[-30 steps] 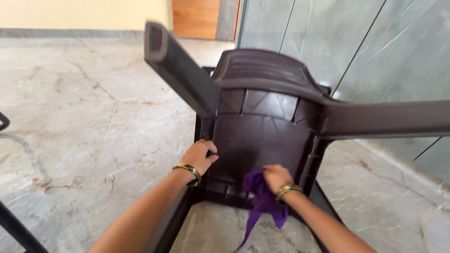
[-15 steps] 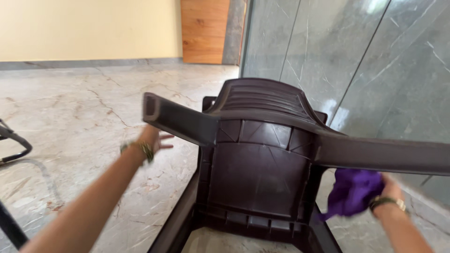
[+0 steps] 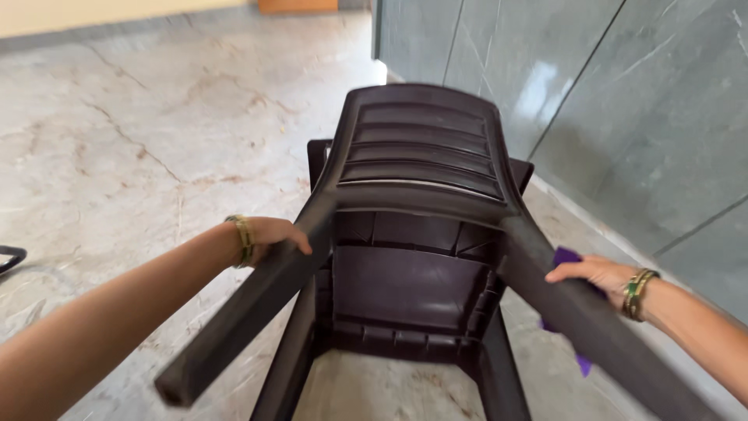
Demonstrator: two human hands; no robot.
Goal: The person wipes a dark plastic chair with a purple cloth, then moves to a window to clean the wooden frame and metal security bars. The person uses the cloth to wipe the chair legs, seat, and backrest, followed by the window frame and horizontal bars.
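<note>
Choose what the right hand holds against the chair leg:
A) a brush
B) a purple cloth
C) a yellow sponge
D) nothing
B: purple cloth shows under the right hand, which rests on a leg of the overturned chair.

The chair (image 3: 413,234) is dark brown moulded plastic, smooth with a dull sheen and ribbed across the seat. Under it, the marble floor (image 3: 117,140) looks polished and veined. Beside the chair's leg, a purple cloth (image 3: 567,257) looks soft and matt.

Veined marble floor (image 3: 117,117), grey-green stone wall panels (image 3: 623,101), perhaps a wooden door (image 3: 300,5)
</note>
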